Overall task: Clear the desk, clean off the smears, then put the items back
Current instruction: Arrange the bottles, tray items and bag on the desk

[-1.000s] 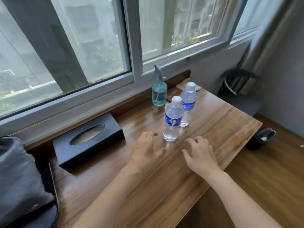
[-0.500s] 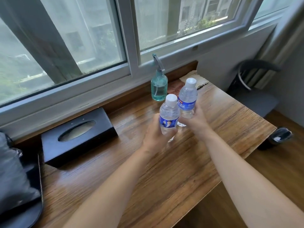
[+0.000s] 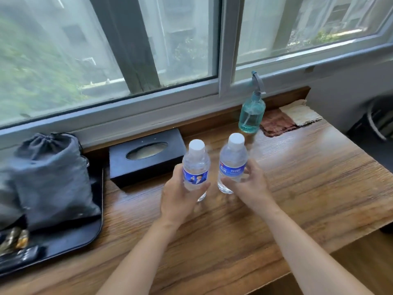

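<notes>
Clear plastic in both hands: my left hand (image 3: 178, 201) wraps one water bottle (image 3: 196, 167), my right hand (image 3: 247, 185) pinches the other bottle (image 3: 232, 162), both just above the bench (image 3: 297, 177). Thin walls could slip or knock together. The tissue box (image 3: 146, 156) and black tray (image 3: 70, 245) crowd the left; the right edge drops off, the spray bottle (image 3: 252, 116) stands behind.

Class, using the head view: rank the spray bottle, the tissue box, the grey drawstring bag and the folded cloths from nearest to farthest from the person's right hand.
1. Spray bottle, beyond the right hand, by the window.
2. Tissue box, to its left; too close to call against the folded cloths, at the back right.
3. Grey drawstring bag, far left.
</notes>
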The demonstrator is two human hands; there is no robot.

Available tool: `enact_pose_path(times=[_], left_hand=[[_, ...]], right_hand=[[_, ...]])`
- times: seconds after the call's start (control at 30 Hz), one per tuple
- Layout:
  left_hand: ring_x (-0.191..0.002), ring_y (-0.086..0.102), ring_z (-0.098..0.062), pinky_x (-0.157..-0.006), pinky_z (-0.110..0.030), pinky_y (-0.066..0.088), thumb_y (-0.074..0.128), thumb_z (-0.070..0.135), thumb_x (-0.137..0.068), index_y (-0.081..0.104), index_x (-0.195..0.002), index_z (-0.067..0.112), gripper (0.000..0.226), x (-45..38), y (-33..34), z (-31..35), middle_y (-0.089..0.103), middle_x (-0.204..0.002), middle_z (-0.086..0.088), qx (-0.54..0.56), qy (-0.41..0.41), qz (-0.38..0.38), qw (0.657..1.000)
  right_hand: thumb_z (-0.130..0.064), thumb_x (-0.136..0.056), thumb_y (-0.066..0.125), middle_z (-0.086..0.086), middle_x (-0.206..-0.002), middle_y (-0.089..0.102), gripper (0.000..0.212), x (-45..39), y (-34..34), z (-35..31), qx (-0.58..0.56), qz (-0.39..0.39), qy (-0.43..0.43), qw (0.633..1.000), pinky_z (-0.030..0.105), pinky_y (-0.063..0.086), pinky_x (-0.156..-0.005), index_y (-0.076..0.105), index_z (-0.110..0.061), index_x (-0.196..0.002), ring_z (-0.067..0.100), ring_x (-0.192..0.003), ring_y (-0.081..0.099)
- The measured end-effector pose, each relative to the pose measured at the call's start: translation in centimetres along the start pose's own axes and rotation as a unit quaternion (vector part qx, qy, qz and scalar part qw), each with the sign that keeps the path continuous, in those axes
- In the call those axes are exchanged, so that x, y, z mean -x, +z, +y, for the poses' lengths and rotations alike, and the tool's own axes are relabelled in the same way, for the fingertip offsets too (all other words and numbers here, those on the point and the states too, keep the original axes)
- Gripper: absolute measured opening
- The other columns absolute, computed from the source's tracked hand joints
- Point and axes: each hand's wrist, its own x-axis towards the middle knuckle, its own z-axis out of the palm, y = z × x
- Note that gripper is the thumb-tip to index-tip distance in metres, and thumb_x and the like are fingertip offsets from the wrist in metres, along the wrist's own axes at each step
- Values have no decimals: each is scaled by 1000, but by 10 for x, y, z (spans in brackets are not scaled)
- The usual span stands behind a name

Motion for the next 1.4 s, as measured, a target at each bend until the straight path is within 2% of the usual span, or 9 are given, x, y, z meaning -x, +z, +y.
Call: enact_pose_path(times=[0.27,0.4,0.53,0.7,0.9,0.97,1.13,1.23,1.4], left_hand=[[-91,71,-38,-73,-40,52,93,53,-66,49,-104,26,65,23,-114,-61,76,-95,-2,-112,-97,176,973],[-94,72,-36,-79,-42,56,90,61,-67,48,-110,22,71,34,-152,-81,75,-97,-1,-111,-136,201,964],[-101,72,-37,-82,-44,57,84,67,-70,46,-118,15,80,37,-165,-87,72,-106,-3,-99,-144,182,968],[-108,68,-32,-83,-41,52,82,66,-75,41,-126,13,85,37,-162,-96,64,-119,-3,-102,-101,142,979],[-125,57,-24,-106,-42,44,78,41,-89,21,-140,31,77,40,-172,-110,55,-132,12,-68,-35,62,995],[-122,60,-16,-106,-43,49,79,37,-89,29,-144,32,74,41,-180,-117,61,-129,17,-5,-49,19,999],[-110,66,-11,-96,-45,56,92,47,-69,45,-121,38,71,37,-181,-116,67,-116,17,8,-65,88,994],[-107,67,-7,-95,-44,57,86,53,-73,48,-126,39,67,38,-181,-113,68,-116,18,34,-65,58,996],[-101,70,2,-96,-44,58,90,36,-76,58,-124,37,57,46,-196,-112,75,-107,23,65,-53,58,995]], right_hand=[[-27,-72,90,-23,-106,70,51,18,125,-41,18,-165,-80,983,28,55,-83,63,-40,-113,1,-101,64],[-16,-78,88,-18,-106,73,49,29,177,-61,-10,-235,-88,968,17,53,-80,65,-31,-118,0,-98,69],[-11,-82,86,-15,-115,73,53,32,207,-76,-20,-283,-98,954,23,56,-87,63,-34,-124,5,-107,69],[-10,-83,84,-6,-118,73,52,29,212,-77,-19,-280,-92,956,42,57,-96,62,-27,-127,11,-111,69],[-31,-75,91,-16,-117,65,56,43,220,-69,12,-175,-93,980,34,55,-93,58,-36,-119,2,-106,61],[-34,-76,90,-17,-115,66,53,43,221,-64,12,-164,-82,983,40,55,-95,56,-33,-116,4,-108,61],[-27,-84,84,-20,-118,67,50,43,222,-61,13,-183,-92,979,45,55,-99,56,-34,-125,1,-114,61],[-30,-82,86,-22,-119,67,56,45,226,-65,17,-182,-86,979,42,56,-99,56,-35,-129,1,-113,61],[-36,-80,87,-19,-119,70,51,53,228,-74,8,-168,-102,980,44,56,-97,62,-36,-124,5,-112,64]])
